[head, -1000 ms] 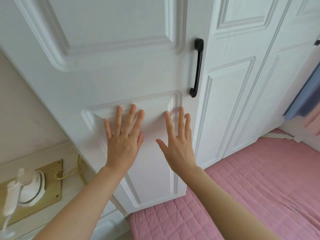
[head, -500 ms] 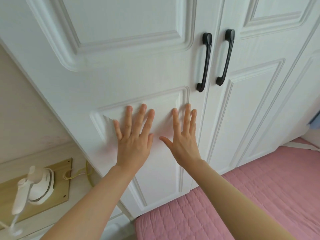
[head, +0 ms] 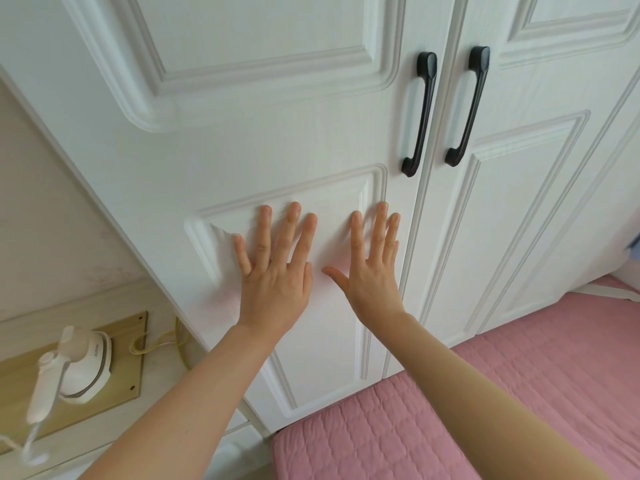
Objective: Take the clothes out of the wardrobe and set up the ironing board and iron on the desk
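A white panelled wardrobe door (head: 277, 140) fills most of the head view, and it lies flush beside its right-hand neighbour (head: 540, 188). Each door carries a black bar handle: the left handle (head: 417, 114) and the right handle (head: 467, 105) stand side by side. My left hand (head: 277, 268) presses flat on the lower panel with fingers straight and spread. My right hand (head: 372, 268) presses flat next to it. A small white iron (head: 74, 368) sits at the lower left on a yellow-green board (head: 117, 386). No clothes show.
A pink quilted bed cover (head: 502, 403) reaches up to the wardrobe's foot at the lower right. A beige wall (head: 52, 216) rises left of the door. Yellow cords (head: 156, 344) loop behind the board.
The left door has swung shut under both palms until its handle sits beside the right door's handle. The blue cloth seen at the right edge has left the view.
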The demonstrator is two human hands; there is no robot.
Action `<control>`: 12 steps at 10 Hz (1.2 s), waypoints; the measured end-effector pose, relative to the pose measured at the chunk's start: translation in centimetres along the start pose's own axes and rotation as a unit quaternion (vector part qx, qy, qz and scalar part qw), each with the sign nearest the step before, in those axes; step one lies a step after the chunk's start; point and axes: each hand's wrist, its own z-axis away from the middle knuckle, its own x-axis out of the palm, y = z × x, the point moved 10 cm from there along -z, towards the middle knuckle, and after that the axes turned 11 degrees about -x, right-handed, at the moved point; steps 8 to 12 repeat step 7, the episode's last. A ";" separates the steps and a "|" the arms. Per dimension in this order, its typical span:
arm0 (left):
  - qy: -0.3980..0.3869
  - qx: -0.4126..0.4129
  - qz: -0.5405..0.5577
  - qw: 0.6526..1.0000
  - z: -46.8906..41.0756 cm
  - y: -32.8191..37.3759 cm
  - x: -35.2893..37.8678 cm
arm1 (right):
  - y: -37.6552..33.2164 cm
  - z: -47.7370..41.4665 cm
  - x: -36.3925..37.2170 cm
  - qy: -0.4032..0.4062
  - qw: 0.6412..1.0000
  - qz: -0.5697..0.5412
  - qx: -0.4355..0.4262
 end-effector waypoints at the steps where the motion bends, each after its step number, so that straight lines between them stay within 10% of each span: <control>1: 0.003 -0.002 -0.006 1.000 0.0 0.1 -0.2 | 0.0 0.0 -0.3 -0.002 1.000 0.024 -0.001; 12: -0.142 0.039 0.014 0.989 4.9 -3.3 -2.8 | -4.0 4.2 -0.9 -0.154 0.986 0.054 0.033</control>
